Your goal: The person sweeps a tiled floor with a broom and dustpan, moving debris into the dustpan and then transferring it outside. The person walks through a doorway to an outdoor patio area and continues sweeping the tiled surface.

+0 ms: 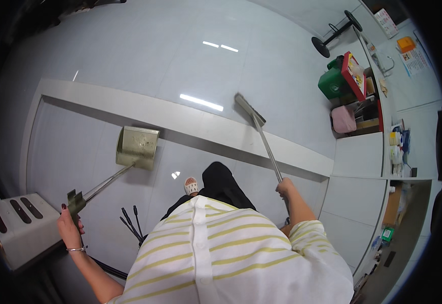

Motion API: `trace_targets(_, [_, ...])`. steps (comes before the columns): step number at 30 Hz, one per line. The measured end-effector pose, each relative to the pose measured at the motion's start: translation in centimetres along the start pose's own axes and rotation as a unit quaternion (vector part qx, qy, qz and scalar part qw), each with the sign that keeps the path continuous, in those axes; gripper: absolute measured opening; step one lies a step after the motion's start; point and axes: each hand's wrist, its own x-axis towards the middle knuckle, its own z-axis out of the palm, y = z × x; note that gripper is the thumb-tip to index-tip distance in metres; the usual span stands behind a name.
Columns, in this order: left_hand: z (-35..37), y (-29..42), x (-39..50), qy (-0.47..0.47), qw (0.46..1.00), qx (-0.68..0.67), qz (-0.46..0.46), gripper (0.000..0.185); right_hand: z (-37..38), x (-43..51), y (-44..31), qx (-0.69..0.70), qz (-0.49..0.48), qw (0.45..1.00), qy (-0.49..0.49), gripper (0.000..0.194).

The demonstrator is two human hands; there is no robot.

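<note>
At the left, my left hand (70,224) grips the olive handle end of a long-handled dustpan (137,146). Its pan is beside the inner side of a low raised ledge (103,104), and some specks mark its inside. My right hand (286,189) is closed around the metal pole of a broom (268,146). The broom head (249,108) reaches over the ledge, its bristles turned toward the tiled floor (190,68) beyond. Between the two tools are my black-trousered leg and one foot in a white perforated clog (191,185).
White cabinets (357,197) and a cluttered counter run along the right. Near them stand a green bin (335,83), a pink bin (343,119) and a red-edged box (354,76). A slotted metal box (23,228) is at the left, with thin black rods (133,222) nearer me.
</note>
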Motion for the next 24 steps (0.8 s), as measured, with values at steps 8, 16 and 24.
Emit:
trace_targets(8, [1.5, 6.4, -2.1, -0.01, 0.996, -0.059, 0.064, 0.054, -3.4, -6.1, 1.0, 0.311, -0.007, 0.941, -0.135, 0.016])
trace_targets(16, [8.9, 15.2, 0.1, 0.015, 0.995, -0.096, 0.033, 0.055, -13.9, -7.8, -1.6, 0.499, 0.109, 0.807, -0.297, 0.022])
trace_targets(24, [13.3, 26.0, 2.5, 0.035, 0.994, -0.099, -0.007, 0.057, -17.1, -0.7, -17.0, 0.582, 0.071, 0.624, -0.518, 0.032])
